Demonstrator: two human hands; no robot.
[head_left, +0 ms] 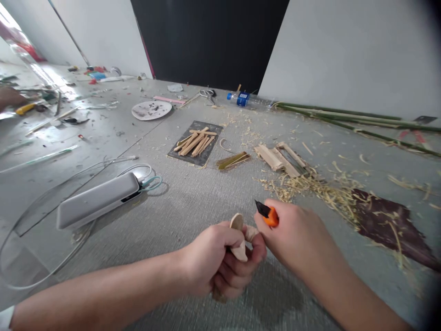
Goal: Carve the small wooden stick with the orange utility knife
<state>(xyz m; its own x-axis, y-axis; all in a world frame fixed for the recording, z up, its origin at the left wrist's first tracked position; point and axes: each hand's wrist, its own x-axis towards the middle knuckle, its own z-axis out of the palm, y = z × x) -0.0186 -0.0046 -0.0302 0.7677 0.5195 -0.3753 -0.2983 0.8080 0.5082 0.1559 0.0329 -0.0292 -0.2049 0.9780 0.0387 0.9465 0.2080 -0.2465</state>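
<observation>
My left hand (229,257) is closed around a small pale wooden piece (237,234); a rounded end and a pointed end show between the fingers, the rest is covered. Close against it on the right, my right hand (294,234) grips an orange utility knife (272,217). Its black blade (262,208) points up and to the left, away from the wood. The fingers of the right hand are mostly hidden behind its back, and both hands hover low over the grey tabletop (186,207).
Thin wooden sticks (196,142) lie on a dark plate beyond my hands. Split bamboo pieces (282,158) and curly shavings (306,186) spread to the right. A white power bank (99,200) with cables sits left. Farther back are a plastic bottle (243,99) and green bamboo stalks (344,117).
</observation>
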